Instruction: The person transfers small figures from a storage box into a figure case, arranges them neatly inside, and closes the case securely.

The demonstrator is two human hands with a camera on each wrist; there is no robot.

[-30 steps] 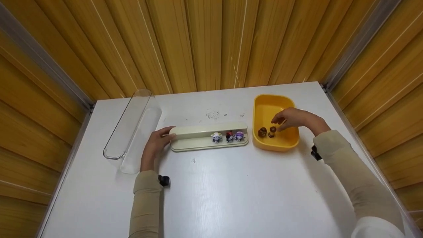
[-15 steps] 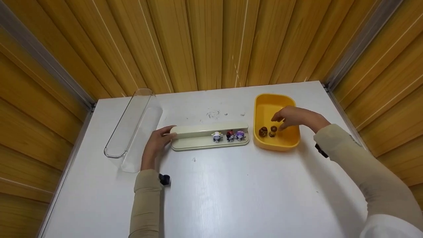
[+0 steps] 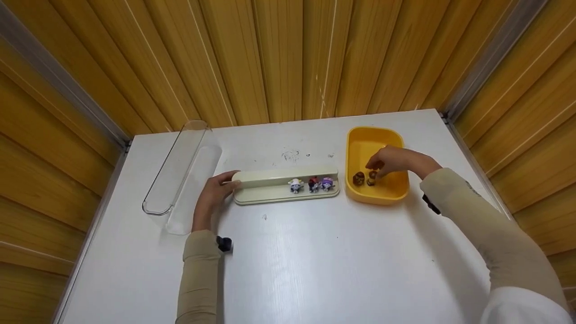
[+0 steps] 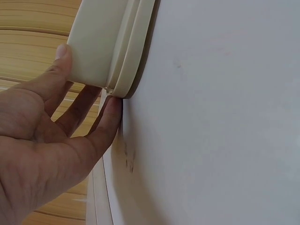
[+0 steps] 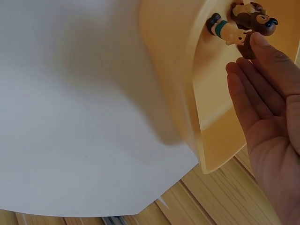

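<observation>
White table (image 3: pixel 288 261), yellow tub (image 3: pixel 374 200) near back edge (image 3: pixel 288 123)

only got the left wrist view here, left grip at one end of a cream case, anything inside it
Observer: Yes, three small figurines are in the cream case, grouped toward the end away from the left grip.

Operator: ok, and what's past that end

Observer: A yellow bin, with the right grip reaching down into it.

Operator: is it holding something

Observer: I can't tell for sure; the right wrist view shows it at the brown head of a figurine with a teal band.
</observation>
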